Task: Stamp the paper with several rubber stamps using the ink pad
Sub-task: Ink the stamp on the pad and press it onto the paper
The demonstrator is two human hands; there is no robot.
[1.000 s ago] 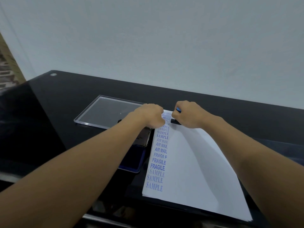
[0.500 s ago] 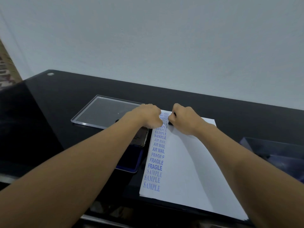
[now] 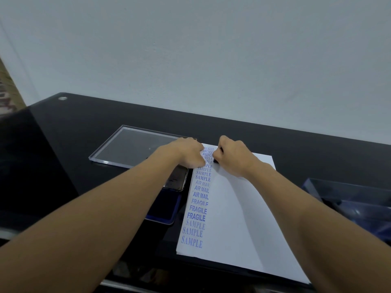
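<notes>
Stamp (image 3: 216, 160) – gripped in right hand (image 3: 234, 159), fist closed round it, only a dark bit shows under the fingers. It sits at far end of paper (image 3: 232, 208), just R of the column of prints (image 3: 198, 208); contact w/ sheet can't be told. Left hand (image 3: 188, 153): fingers curled under, nothing seen in it, knuckles on sheet's far-left edge, close beside the right. Paper's long axis runs away from the body; column follows its left edge – SAMPLE, FRAGILE, AIR MAIL, SAMPLE, AMENDED. Ink pad (image 3: 163, 210) lies L of paper, nearer the body than both hands, partly under left arm (image 3: 105, 208). Re-inking prob. means right hand back and across the column. Stamp small, dark; face hidden.
</notes>
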